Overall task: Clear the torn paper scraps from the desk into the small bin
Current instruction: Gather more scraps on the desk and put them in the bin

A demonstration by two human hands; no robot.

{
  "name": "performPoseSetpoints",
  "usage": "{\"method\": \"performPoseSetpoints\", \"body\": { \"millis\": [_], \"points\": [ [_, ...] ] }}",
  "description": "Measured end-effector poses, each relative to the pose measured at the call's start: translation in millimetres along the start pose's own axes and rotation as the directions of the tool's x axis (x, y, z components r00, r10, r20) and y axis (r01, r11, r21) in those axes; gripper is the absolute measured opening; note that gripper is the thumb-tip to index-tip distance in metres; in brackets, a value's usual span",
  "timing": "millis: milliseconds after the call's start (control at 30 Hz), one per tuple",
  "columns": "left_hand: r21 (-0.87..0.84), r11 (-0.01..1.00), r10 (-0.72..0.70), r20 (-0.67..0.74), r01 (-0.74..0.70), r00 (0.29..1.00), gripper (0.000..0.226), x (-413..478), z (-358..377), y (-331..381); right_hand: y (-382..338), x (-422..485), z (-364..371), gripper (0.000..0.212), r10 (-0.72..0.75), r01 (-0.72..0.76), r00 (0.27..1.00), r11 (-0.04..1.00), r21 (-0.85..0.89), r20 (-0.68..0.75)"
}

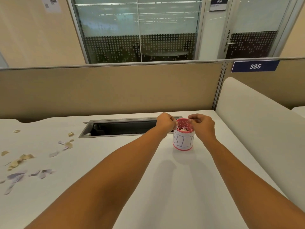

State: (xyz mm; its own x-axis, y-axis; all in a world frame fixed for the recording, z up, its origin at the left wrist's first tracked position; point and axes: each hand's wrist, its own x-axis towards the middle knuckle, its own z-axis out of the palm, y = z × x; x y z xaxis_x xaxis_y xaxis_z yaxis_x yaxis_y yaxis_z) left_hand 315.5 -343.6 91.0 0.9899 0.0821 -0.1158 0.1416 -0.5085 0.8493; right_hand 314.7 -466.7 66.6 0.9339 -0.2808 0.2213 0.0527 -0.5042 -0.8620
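**Both hands at the bin, the rest of the scraps far off to the left**

On the left part of the desk [99, 146] lie the paper scraps [15, 176] not yet cleared: purple-tinted and tan bits, loose and flat, none stacked. The scatter runs as a slanted band, from the near left edge up and inward toward the corner of the open cable slot [123, 128] set in the desk top. Nothing touches them now.

Right of the slot's end is the left hand [165, 123], its arm stretched forward across the desk. The fingers are curled in tight, with the knuckles up, at the left side of the bin's rim. Something small and pale seems to show at the fingertips, but whether it is a scrap held there cannot be told.

The bin [183, 142] stands upright on the desk between the two hands. It is a small pink cup wrapped in a white label marked BIN, and scraps show inside it near the top.

The right hand [202, 125] hangs over the bin's right rim, fingers bent and fingertips drawn together above the opening. Whether it pinches anything is not clear either.

To my eye this is the dropping-in step, with a good share of the work left. The remaining scraps lie well apart from the bin, left of both hands, so the left hand is the nearer one for the next pickup. The right would have to cross over the left arm.
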Motion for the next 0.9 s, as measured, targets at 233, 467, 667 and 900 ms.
{"method": "performPoseSetpoints", "body": {
  "millis": [233,467,667,900],
  "points": [
    [0.070,0.997,0.033,-0.032,-0.031,0.999,0.015,22.9,16.2,24.9,18.0,-1.7,-3.1,0.021,-0.015,0.015,1.000,1.000,0.021,-0.021],
    [0.160,0.987,0.041,-0.051,-0.032,0.998,0.027,28.6,32.6,27.3,19.7,-0.8,-3.9,0.021,-0.037,0.037,0.999,0.999,0.014,-0.016],
    [0.119,0.988,0.104,-0.081,-0.094,0.991,0.020,25.5,32.0,26.0,15.8,-2.5,-4.3,0.021,-0.032,0.032,0.999,0.999,-0.011,-0.001],
    [0.098,0.981,0.183,-0.179,-0.168,0.967,0.011,13.3,22.6,17.6,7.7,-13.8,-8.5,0.021,-0.041,0.041,0.999,0.999,-0.029,-0.003]
  ]
}}
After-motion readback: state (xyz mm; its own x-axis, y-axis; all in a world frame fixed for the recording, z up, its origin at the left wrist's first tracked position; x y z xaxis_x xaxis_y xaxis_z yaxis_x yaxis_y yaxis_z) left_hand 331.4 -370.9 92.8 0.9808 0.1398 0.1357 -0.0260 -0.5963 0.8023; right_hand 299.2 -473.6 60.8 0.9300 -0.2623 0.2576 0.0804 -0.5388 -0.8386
